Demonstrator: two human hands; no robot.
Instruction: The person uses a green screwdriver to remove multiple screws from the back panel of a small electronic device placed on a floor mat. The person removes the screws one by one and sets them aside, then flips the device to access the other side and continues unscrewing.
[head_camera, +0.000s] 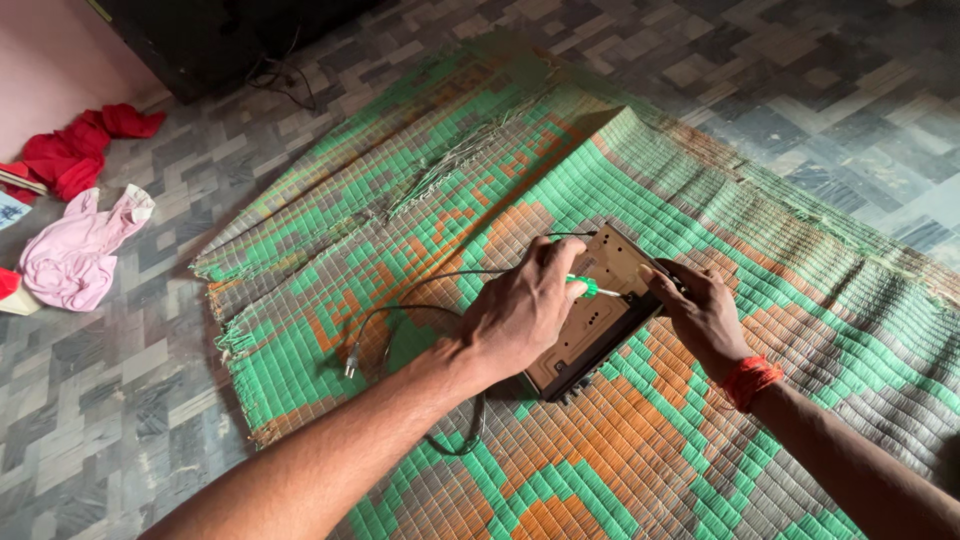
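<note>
The left hand (520, 310) is closed around a green-handled screwdriver (590, 288), whose shaft points toward 3 o'clock onto the top face of a brown box (590, 335). The box, a flat device with a dark lower edge, lies tilted on a woven mat (640, 440) of green and orange squares, a little right of the picture's middle. The right hand (700, 310) rests at the box's 3 o'clock edge, fingers curled against its upper corner and steadying it; a red thread (752, 378) is tied around that wrist.

A black cord (420, 300) leaves the box at its 9 o'clock side, loops under the left forearm and ends in a plug (352, 362) lying on the mat. The mat sits on a grey patterned floor (90, 400), its 10 o'clock corner folded. Well apart, at 9 o'clock of the view, lies a pink cloth (75, 255), with a red cloth (75, 150) beyond it at 10 o'clock. A dark cabinet (220, 40) stands at 11 o'clock.
</note>
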